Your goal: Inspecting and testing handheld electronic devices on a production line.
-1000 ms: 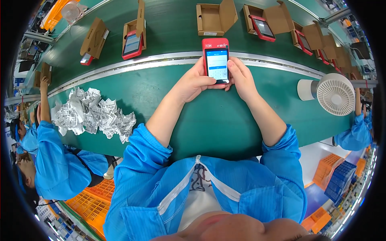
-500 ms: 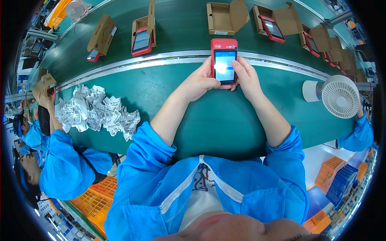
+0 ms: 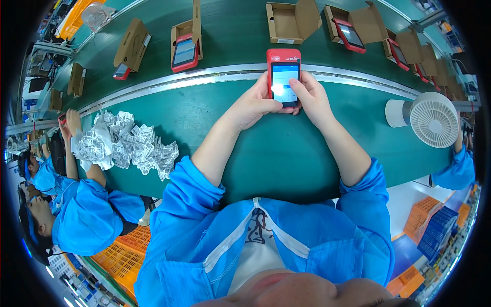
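A red handheld payment terminal (image 3: 284, 55) with a lit touchscreen is held upright between my two hands, just over the near edge of the metal rail. My left hand (image 3: 255, 104) wraps its left side, the thumb lying across the lower edge. Along the right side, my right hand (image 3: 313, 100) grips it too, with the thumb over the middle of the screen. Beyond the terminal lies an open cardboard box (image 3: 284, 30) with nothing visible inside it.
Crumpled printed paper (image 3: 125, 140) is heaped on the green bench to the left. A white fan (image 3: 433, 121) stands at the right. Past the rail (image 3: 204, 77), open boxes hold red terminals (image 3: 185, 52). A co-worker (image 3: 84, 220) sits at the left.
My right thumb has moved slightly left across the screen. The boxes beyond the rail have shifted a little to the right. At the left, the co-worker's hands have left a box.
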Action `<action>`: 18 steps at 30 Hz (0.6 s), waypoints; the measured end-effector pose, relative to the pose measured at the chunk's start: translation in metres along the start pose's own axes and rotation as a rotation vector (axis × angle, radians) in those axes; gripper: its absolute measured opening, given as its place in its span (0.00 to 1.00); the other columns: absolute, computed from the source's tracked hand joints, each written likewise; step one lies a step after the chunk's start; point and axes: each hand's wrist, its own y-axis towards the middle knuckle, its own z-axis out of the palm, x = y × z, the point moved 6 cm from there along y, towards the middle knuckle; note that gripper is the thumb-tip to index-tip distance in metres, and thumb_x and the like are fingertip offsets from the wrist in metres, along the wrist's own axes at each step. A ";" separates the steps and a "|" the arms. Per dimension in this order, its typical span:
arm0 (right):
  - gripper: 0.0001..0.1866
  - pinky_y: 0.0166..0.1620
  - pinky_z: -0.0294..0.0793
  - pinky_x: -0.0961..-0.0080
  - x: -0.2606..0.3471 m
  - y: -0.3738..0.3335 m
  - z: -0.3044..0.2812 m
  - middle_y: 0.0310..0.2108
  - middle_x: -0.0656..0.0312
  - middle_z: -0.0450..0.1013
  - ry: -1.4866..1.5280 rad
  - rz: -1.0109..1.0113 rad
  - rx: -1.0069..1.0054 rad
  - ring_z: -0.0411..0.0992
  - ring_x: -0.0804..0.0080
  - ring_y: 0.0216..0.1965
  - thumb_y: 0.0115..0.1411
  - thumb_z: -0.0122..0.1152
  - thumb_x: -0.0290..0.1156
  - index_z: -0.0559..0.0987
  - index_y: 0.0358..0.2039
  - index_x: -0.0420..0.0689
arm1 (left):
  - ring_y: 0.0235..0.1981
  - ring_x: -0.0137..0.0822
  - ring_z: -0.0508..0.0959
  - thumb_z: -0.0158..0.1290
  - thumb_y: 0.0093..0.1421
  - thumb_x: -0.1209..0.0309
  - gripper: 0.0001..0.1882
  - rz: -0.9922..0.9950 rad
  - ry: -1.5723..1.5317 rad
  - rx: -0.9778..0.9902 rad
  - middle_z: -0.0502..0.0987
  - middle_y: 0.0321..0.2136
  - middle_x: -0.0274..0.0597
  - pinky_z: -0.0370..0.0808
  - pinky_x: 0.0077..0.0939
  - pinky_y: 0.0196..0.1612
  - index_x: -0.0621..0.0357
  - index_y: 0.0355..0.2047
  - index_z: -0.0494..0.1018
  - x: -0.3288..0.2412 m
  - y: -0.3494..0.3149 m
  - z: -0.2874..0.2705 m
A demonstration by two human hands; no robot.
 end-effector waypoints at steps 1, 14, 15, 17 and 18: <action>0.19 0.19 0.69 0.87 0.000 0.000 0.000 0.30 0.62 0.73 0.001 -0.001 -0.002 0.70 0.82 0.20 0.65 0.51 0.43 0.71 0.43 0.38 | 0.56 0.45 0.70 0.46 0.50 0.86 0.42 -0.001 0.004 -0.003 0.63 0.57 0.48 0.74 0.43 0.54 0.53 0.65 0.44 0.000 0.000 -0.001; 0.19 0.19 0.68 0.86 -0.002 0.001 0.001 0.30 0.61 0.73 0.028 0.010 0.002 0.70 0.82 0.21 0.65 0.50 0.43 0.72 0.44 0.38 | 0.51 0.45 0.74 0.44 0.51 0.88 0.42 -0.005 -0.005 -0.034 0.64 0.56 0.47 0.76 0.38 0.52 0.53 0.66 0.44 0.003 0.000 -0.006; 0.19 0.19 0.68 0.86 -0.002 0.002 0.000 0.30 0.61 0.73 0.029 0.008 0.002 0.70 0.82 0.21 0.65 0.50 0.43 0.72 0.44 0.38 | 0.51 0.45 0.74 0.44 0.51 0.88 0.42 -0.006 -0.004 -0.033 0.64 0.56 0.47 0.76 0.38 0.52 0.53 0.66 0.44 0.003 0.000 -0.005; 0.19 0.19 0.68 0.86 -0.003 0.002 0.000 0.30 0.61 0.73 0.019 0.016 0.005 0.70 0.82 0.21 0.65 0.50 0.43 0.72 0.44 0.38 | 0.52 0.45 0.74 0.45 0.52 0.87 0.42 -0.007 0.001 -0.053 0.64 0.56 0.48 0.76 0.39 0.52 0.53 0.65 0.44 0.003 0.001 -0.006; 0.20 0.19 0.68 0.86 -0.003 0.002 0.000 0.30 0.60 0.73 0.010 0.026 0.007 0.70 0.82 0.21 0.65 0.50 0.43 0.72 0.44 0.38 | 0.52 0.45 0.74 0.45 0.52 0.87 0.42 -0.007 0.001 -0.052 0.64 0.56 0.48 0.76 0.39 0.52 0.53 0.65 0.44 0.003 0.001 -0.007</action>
